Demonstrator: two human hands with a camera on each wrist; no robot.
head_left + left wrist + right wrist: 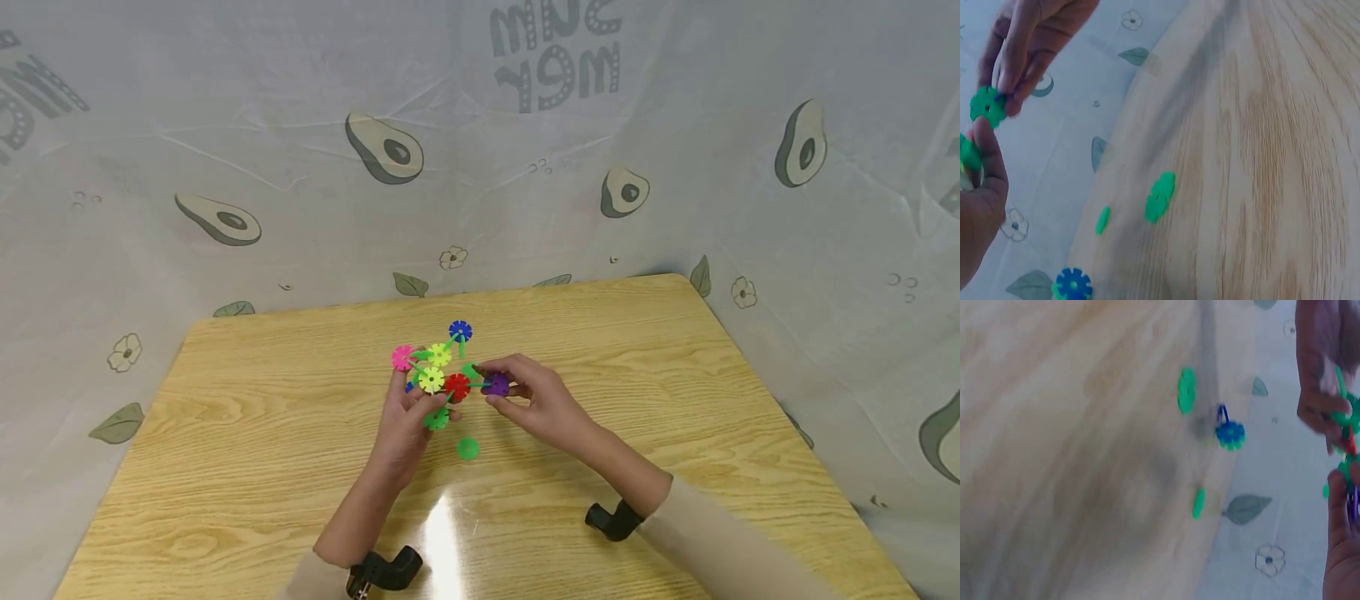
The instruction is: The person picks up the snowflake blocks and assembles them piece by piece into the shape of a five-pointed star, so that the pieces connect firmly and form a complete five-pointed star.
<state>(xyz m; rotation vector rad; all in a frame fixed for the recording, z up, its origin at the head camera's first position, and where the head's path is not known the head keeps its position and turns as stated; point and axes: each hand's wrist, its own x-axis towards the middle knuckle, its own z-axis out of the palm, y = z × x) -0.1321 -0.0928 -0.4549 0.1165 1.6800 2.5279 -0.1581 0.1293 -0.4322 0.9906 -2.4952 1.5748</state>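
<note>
My left hand (402, 423) holds a cluster of joined notched plastic discs, gripping it from below and the left. In the head view the cluster shows a pink disc (403, 358), a yellow disc (431, 380), a red disc (457, 387) and a green disc (437, 417). On its right side, a purple disc (497, 384) is pinched between thumb and fingers of my right hand (536, 396). A green disc seen edge-on runs between red and purple. In the left wrist view, fingertips meet a green disc (987, 107). Fingers hide part of the cluster.
A loose green disc (468, 449) lies on the wooden table (262, 467) in front of the hands, and another green disc (470, 372) shows behind them. Farther back is a blue disc (461, 331) with green pieces against it. A printed cloth (480, 200) hangs behind the table.
</note>
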